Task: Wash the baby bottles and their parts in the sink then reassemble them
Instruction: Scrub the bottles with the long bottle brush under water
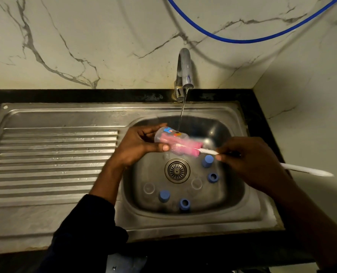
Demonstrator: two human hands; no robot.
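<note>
Over sink, brush inside bottle.

No wording can be read anywhere at this sink. The clear baby bottle, held under the running water, carries a small printed patch in blue, red and orange on its side. Motion blur smears it, so no letters, figures or brand can be made out. A small blue mark sits on the front of the chrome tap, too small to tell whether it is a sign or a letter.
</note>
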